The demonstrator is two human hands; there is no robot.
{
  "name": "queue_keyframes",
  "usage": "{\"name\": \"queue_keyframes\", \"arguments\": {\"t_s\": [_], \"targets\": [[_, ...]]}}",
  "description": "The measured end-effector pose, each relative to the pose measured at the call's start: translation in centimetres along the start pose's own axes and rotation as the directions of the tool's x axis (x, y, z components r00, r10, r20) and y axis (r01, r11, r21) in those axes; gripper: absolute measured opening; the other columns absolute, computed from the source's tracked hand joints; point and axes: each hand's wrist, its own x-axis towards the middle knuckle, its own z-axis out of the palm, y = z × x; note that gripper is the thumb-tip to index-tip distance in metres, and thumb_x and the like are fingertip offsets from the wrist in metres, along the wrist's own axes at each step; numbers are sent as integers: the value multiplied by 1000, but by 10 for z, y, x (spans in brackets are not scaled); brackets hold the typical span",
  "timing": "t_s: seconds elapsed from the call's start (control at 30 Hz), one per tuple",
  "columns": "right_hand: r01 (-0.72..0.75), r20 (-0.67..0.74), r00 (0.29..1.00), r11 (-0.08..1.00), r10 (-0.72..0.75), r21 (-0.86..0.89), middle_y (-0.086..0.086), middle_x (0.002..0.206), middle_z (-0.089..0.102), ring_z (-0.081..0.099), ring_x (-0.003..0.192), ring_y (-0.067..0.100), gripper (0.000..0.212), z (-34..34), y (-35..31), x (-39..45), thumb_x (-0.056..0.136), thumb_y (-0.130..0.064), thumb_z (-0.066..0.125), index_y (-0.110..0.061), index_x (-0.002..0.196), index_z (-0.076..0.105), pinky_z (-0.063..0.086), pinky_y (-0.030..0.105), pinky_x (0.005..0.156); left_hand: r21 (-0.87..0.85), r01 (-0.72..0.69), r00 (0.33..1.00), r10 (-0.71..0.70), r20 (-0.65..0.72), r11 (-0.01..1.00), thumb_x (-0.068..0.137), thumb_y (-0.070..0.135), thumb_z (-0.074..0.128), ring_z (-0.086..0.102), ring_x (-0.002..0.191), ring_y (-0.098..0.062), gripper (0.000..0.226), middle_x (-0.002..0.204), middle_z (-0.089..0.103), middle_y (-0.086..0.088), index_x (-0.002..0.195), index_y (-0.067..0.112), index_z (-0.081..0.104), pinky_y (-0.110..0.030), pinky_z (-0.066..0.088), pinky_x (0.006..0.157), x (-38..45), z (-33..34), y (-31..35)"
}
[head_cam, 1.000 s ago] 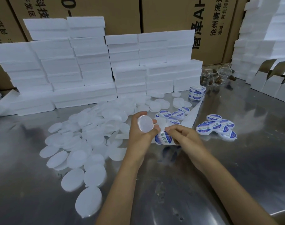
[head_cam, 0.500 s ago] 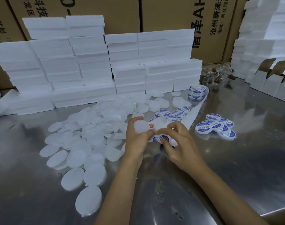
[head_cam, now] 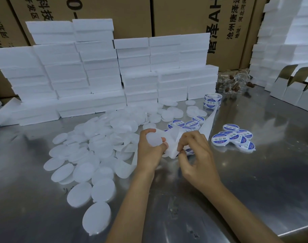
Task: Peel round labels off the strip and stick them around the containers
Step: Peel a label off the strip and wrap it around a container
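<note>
left hand (head_cam: 149, 151) grips blank container (head_cam: 154, 139) above the table (head_cam: 255, 172) | right hand (head_cam: 195, 151) pinches label (head_cam: 189, 151) on strip (head_cam: 172, 137) | label looks thin, floppy, sticky, so probably best lifted by its edge

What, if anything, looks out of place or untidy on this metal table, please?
Nothing looks damaged. The unlabelled round white containers lie in a loose overlapping heap, and the white label strip trails unrolled across the table.

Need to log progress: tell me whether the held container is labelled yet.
Not yet: the container in the left hand shows a plain white face.
</note>
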Motion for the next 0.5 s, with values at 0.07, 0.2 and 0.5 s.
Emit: {"name": "queue_keyframes", "arguments": {"t_s": [0.07, 0.2, 0.5], "targets": [[-56, -60, 996, 994, 62, 95, -9, 90, 53, 53, 91, 17, 22, -2, -1, 0, 72, 4, 53, -17, 82, 52, 42, 30, 80, 42, -7, 1000, 7, -2, 999, 81, -4, 72, 68, 87, -12, 49, 92, 73, 2, 112, 28, 52, -19, 55, 66, 1, -1, -1], [-244, -111, 952, 925, 286, 292, -7, 86, 56, 55, 87, 16, 19, -9, 0, 2, 79, -3, 58, -18, 87, 50, 44, 24, 81, 161, -51, 999, 49, 17, 986, 83, 5, 72, 67, 89, -15, 45, 85, 71, 18, 114, 30, 51, -33, 55, 84, 0, -1, -1], [-451, 58, 852, 675, 520, 583, 0, 89, 64, 63, 78, 11, 23, -19, 1, 35, 84, 6, 69, -11, 96, 59, 51, 20, 72, -230, -20, 1000, 23, 11, 973, 105, 33, 36, 71, 68, -22, 25, 90, 77, -7, 106, 23, 59, -28, 35, 54, 1, -9, 28]]}}
